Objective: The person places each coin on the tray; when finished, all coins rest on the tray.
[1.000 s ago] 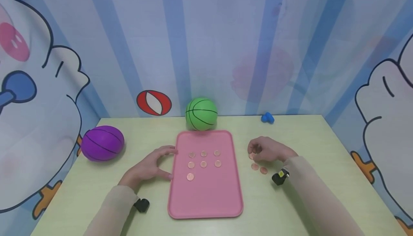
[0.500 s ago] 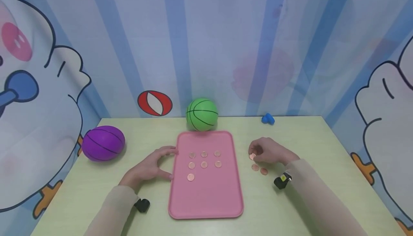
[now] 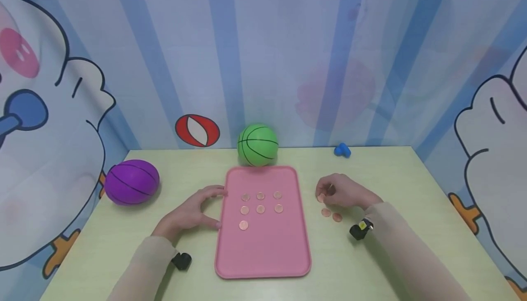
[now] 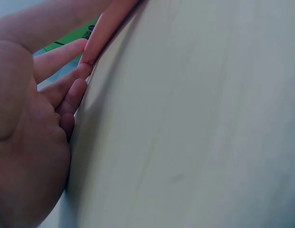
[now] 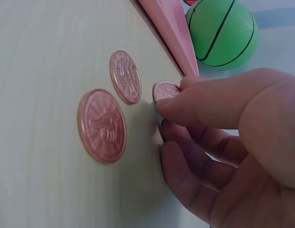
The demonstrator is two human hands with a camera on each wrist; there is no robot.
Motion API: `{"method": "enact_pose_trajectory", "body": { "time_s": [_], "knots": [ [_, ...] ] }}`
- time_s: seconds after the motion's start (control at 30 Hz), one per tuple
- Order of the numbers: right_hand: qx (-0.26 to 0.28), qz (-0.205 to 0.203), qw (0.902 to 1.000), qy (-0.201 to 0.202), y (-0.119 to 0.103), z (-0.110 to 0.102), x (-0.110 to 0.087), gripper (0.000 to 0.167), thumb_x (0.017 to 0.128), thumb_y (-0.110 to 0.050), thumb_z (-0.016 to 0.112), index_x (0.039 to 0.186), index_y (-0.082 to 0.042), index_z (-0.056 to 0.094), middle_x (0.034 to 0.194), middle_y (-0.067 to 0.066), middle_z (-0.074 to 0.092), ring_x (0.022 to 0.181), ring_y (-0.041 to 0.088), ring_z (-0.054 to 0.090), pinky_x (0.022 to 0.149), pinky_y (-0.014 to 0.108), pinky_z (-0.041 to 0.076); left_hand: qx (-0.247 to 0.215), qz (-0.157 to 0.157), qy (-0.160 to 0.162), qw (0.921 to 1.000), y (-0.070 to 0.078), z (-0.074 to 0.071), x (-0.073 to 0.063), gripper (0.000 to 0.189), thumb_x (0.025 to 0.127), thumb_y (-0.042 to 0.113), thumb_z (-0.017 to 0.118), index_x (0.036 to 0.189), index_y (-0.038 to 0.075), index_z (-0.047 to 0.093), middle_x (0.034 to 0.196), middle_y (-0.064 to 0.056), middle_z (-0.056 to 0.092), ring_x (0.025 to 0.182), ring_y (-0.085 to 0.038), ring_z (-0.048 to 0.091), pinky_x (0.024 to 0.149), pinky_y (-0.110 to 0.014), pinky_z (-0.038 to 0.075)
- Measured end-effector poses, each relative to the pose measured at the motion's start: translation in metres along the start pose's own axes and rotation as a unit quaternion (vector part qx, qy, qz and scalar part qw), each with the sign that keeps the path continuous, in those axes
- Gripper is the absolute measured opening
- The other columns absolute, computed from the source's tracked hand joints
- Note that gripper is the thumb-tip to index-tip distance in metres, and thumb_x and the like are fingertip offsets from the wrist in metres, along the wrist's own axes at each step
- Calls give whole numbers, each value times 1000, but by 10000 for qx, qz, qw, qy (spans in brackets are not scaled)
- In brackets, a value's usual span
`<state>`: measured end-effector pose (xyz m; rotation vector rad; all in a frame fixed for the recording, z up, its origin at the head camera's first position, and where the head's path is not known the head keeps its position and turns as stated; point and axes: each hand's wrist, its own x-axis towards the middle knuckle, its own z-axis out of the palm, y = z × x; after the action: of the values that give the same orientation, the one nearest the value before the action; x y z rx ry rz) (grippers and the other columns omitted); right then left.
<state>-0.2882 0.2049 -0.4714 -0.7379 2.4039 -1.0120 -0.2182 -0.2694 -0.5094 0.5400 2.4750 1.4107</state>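
Along the left rim of a pink tray [image 3: 263,255], my left hand [image 3: 187,212] rests with thumb and fingers spread and fairly straight, fingertips touching the edge. Several copper coins [image 3: 260,209] lie on the tray in two full rows, with a single one below at the left. Right of the tray, my right hand [image 3: 343,192] pinches a copper coin [image 5: 164,90] between thumb and forefinger, at the tabletop; part of it is hidden by the thumb. Two more coins lie flat beside that hand, one nearer [image 5: 103,126] and one farther [image 5: 125,77] in the right wrist view.
A green ball [image 3: 257,145] stands just behind the tray. At the table's left is a purple ball [image 3: 131,182]. Small blue objects [image 3: 342,150] lie at the back edge, right of centre. A printed curtain [image 3: 271,54] hangs behind the table.
The right hand stays almost in place, its fingers shifting slightly at the coin. The left hand, tray and other coins have not moved.
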Motion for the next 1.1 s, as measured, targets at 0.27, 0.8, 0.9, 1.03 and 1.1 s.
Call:
{"method": "enact_pose_trajectory", "body": {
  "time_s": [0.27,0.8,0.9,1.03,1.1],
  "knots": [
    [55,54,9999,-70,0,-2,-1,15,98,-1,67,107,-9,76,96,7,70,71,21,70,86,36,54,-66,-74,-11,10000,2,1,-1,90,70,21,97,151,19,57,168,-8,36,158,-41,22,125,-72,8],
    [-116,4,9999,-97,-5,-5,-4,22,100,-5,68,121,-2,75,110,9,76,67,20,74,96,43,54,17,-33,-24,10000,0,-1,0,90,71,24,97,151,20,56,168,-7,36,157,-41,22,125,-72,8],
    [-101,52,9999,-100,-5,-5,-5,22,100,-5,68,121,-2,75,111,10,76,60,23,73,99,45,54,0,-43,-33,10000,0,-1,0,90,71,25,97,150,21,57,168,-6,36,157,-40,22,125,-71,9],
    [-199,85,9997,-66,-7,-5,-5,21,99,-4,69,120,-3,76,113,10,76,67,21,74,97,45,55,4,-49,-38,10000,0,-1,0,90,71,25,97,151,21,57,168,-6,36,157,-40,22,125,-72,8],
    [-253,88,9996,-67,-8,-4,-5,21,99,-3,69,119,-3,76,114,10,76,78,19,75,95,44,56,-5,-66,-32,10000,-1,0,0,90,71,25,97,151,21,57,168,-6,35,157,-40,22,125,-72,8]
  ]
}}
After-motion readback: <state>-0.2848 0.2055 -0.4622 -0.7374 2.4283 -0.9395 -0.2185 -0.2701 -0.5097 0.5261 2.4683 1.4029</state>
